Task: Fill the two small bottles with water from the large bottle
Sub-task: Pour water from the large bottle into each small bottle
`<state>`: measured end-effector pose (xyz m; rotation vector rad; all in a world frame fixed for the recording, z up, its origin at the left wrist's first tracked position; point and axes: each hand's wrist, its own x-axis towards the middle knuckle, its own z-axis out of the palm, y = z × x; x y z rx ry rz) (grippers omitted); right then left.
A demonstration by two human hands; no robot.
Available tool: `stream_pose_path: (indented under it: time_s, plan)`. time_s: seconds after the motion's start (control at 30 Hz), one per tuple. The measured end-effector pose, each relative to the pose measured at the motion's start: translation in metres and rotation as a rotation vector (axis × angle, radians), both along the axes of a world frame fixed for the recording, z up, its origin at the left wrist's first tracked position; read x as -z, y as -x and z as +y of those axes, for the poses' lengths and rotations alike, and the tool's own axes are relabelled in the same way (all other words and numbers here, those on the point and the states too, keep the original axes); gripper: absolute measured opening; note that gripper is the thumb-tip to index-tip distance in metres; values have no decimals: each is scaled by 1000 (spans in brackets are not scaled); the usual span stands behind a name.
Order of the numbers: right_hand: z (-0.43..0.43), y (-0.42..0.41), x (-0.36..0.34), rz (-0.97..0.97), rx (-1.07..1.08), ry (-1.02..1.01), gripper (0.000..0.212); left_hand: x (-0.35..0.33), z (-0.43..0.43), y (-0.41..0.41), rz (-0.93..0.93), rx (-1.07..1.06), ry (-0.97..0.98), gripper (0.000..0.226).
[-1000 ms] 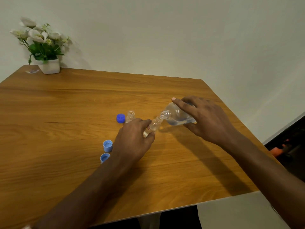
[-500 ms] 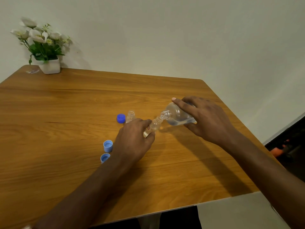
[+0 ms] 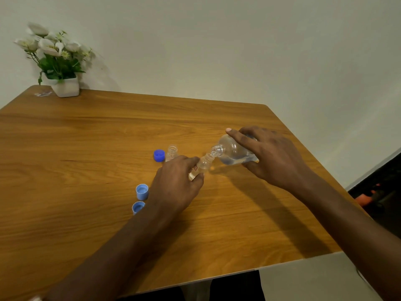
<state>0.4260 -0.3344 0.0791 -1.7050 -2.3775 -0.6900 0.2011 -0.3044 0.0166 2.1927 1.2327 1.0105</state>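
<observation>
My right hand grips the large clear bottle, tipped on its side with its open mouth pointing left; water sits in its lower half. My left hand holds a small clear bottle tilted up to the right, its mouth touching the large bottle's mouth. Most of that small bottle's body is hidden in my fingers. A second small bottle stands upright and uncapped just behind my left hand, apart from both hands.
A dark blue cap lies beside the standing bottle. Two light blue caps lie left of my left wrist. A white pot of flowers stands at the wooden table's far left corner. The table's right edge runs close behind my right hand.
</observation>
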Motion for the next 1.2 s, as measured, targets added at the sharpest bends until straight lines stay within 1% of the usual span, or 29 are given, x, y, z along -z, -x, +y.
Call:
stream_pose_path:
  time_s: [0.37,0.7,0.87,1.2]
  plan:
    - [0,0,-1,1,5,14,84,1,1,1,5,-1,3,25]
    - [-1,1,-1,-7,3,3,84,1,0,0,16,5,8,28]
    - [-1,2,-2,5,-9,4,82,1,1,1,17,2,1,22]
    - [0,2,-3,2,-15,4,83,1,1,1,3,9,-4,21]
